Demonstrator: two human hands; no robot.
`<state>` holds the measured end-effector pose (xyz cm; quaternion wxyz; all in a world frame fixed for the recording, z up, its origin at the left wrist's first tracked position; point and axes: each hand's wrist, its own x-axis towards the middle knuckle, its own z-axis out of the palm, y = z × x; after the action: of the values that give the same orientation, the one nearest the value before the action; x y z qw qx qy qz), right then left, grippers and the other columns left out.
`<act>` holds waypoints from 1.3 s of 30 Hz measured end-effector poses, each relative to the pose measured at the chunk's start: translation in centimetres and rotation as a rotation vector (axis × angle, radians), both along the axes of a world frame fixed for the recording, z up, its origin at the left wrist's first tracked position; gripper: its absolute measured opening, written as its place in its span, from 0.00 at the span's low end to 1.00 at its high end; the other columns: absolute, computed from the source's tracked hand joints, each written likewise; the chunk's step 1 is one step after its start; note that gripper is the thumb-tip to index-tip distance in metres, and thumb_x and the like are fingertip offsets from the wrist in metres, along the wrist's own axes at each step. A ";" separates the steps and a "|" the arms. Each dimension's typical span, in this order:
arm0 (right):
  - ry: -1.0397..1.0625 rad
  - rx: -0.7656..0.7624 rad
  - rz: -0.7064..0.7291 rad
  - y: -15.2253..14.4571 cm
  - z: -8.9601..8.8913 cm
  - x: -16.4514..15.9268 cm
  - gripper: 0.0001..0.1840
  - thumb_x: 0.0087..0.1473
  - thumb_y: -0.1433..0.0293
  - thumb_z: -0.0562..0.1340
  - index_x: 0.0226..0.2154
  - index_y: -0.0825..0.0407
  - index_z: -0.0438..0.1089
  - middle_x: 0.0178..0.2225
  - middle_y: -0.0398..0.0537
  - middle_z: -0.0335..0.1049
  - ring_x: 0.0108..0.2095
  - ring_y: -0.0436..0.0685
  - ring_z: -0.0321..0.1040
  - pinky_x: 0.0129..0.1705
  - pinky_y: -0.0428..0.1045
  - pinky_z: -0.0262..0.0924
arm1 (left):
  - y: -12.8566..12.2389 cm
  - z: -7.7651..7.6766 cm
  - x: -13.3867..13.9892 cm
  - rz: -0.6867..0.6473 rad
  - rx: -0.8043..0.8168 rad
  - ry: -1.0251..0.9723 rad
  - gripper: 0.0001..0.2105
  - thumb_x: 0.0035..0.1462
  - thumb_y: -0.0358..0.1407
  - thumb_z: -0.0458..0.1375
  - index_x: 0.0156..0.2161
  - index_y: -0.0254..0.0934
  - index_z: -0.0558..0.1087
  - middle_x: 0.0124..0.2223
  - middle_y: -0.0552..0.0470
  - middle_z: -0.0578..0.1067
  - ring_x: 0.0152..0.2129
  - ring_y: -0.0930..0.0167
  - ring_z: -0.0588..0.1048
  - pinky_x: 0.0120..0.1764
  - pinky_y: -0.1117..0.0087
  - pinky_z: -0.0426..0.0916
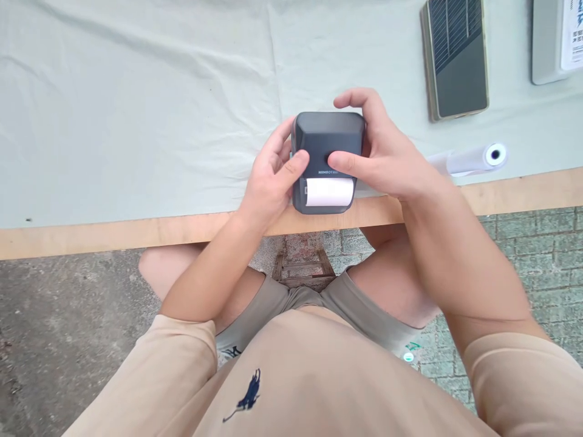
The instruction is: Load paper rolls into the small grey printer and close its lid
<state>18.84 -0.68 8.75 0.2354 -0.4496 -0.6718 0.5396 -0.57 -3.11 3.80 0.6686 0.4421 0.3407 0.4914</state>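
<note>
Head view: black printer (pixel 325 136), one, over table edge (pixel 91 239), between hands; left hand (pixel 268 182) curled round its left side, right hand (pixel 387 155) clasping its right, index finger (pixel 357 98) outstretched; white roll (pixel 473 161), one; dark-faced slab (pixel 460 85), one

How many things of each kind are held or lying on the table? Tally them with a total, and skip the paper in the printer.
Dark printer, held: 1
Phone: 1
White roll: 1
Grey object with white label, partly out of view: 1
Total: 4
</note>
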 end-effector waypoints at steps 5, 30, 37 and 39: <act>0.002 -0.008 0.059 0.2 0.4 1.2 0.26 0.57 0.58 0.59 0.55 0.43 0.53 0.50 0.47 0.64 0.43 0.51 0.65 0.43 0.49 0.67 | -0.1 -0.3 -0.3 0.028 -0.042 0.018 0.23 0.60 0.50 0.55 0.58 0.46 0.64 0.57 0.51 0.72 0.55 0.60 0.72 0.52 0.57 0.72; -0.126 0.623 -0.292 -0.7 2.8 -1.3 0.10 0.59 0.65 0.56 0.34 0.48 0.73 0.35 0.43 0.76 0.37 0.54 0.72 0.40 0.52 0.67 | 0.1 -0.4 0.0 0.093 -0.054 -0.103 0.21 0.60 0.46 0.57 0.58 0.47 0.65 0.57 0.54 0.73 0.60 0.60 0.68 0.55 0.60 0.73; -0.866 0.596 0.113 -0.3 5.5 -2.2 0.11 0.57 0.70 0.54 0.36 0.48 0.72 0.40 0.46 0.75 0.45 0.63 0.66 0.40 0.55 0.56 | 0.1 -1.3 0.0 0.065 0.045 -0.046 0.26 0.56 0.47 0.63 0.58 0.46 0.66 0.59 0.52 0.72 0.62 0.58 0.65 0.62 0.53 0.66; -0.976 0.611 0.180 -0.5 5.9 -2.6 0.08 0.57 0.70 0.54 0.36 0.48 0.69 0.39 0.46 0.74 0.44 0.63 0.66 0.37 0.53 0.52 | 0.2 -1.8 0.0 0.072 0.083 -0.018 0.27 0.55 0.47 0.63 0.59 0.46 0.66 0.59 0.52 0.72 0.62 0.58 0.65 0.62 0.53 0.66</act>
<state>16.20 -1.15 14.61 -0.0292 -0.4989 -0.8634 0.0695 -0.61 -2.94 2.03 0.6345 0.4524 0.3297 0.5329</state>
